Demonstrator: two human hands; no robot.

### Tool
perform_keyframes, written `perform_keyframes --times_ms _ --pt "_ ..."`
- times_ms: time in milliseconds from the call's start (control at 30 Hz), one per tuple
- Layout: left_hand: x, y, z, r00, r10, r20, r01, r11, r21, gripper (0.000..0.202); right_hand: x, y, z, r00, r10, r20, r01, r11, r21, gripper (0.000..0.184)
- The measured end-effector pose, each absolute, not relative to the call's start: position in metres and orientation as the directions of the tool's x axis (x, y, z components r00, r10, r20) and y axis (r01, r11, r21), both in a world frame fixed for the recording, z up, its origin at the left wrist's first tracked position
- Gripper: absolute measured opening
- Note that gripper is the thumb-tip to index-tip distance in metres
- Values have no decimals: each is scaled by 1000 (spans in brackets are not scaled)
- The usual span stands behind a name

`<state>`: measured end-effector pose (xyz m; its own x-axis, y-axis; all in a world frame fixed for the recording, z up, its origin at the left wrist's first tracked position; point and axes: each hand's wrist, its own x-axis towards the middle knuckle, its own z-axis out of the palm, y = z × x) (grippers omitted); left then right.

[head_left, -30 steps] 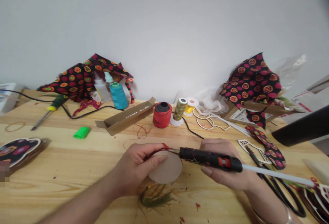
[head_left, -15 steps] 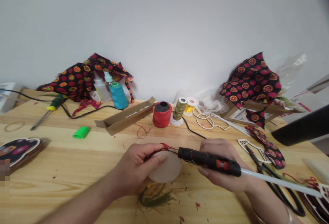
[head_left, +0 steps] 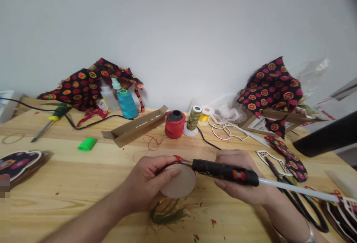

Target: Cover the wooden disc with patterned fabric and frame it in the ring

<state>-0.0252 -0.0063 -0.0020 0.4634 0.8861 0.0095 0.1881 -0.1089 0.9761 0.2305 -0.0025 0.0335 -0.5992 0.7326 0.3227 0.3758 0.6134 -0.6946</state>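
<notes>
My left hand [head_left: 149, 181] is closed on a round beige cardboard disc [head_left: 181, 181] and pinches a red cord loop [head_left: 178, 158] at its top edge. My right hand [head_left: 242, 178] grips a black glue gun [head_left: 224, 170] with a white glue stick [head_left: 295, 190] sticking out behind it. The gun's nozzle touches the top of the disc at the red cord. A tuft of green-gold threads [head_left: 167, 215] lies on the wooden table [head_left: 83, 187] just under the disc.
Behind the hands stand a red spool [head_left: 174, 124], a gold thread cone [head_left: 193, 118], a teal cone [head_left: 127, 103] and an open cardboard box [head_left: 135, 128]. Black scissors [head_left: 301, 202] and patterned cutouts [head_left: 290, 159] lie at the right; a green cap [head_left: 87, 144] and screwdriver [head_left: 47, 124] at the left.
The glue gun has tilted and shifted very slightly; its nozzle stays at the red cord on the disc. Both hands keep their grips.
</notes>
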Motion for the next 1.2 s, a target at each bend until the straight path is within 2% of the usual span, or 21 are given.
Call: perform_keyframes --times_ms 600,867,1200 --pt "-24 -6 -4 463 886 10 199 -115 973 23 231 -3 32 -597 737 317 367 602 -709 25" --pt "-21 -6 3 472 882 3 183 -101 978 23 234 -4 34 -502 796 338 379 554 -742 26" --pt "-25 -5 -6 450 893 -13 230 -103 968 26 233 -4 36 -576 769 279 382 554 -739 25"
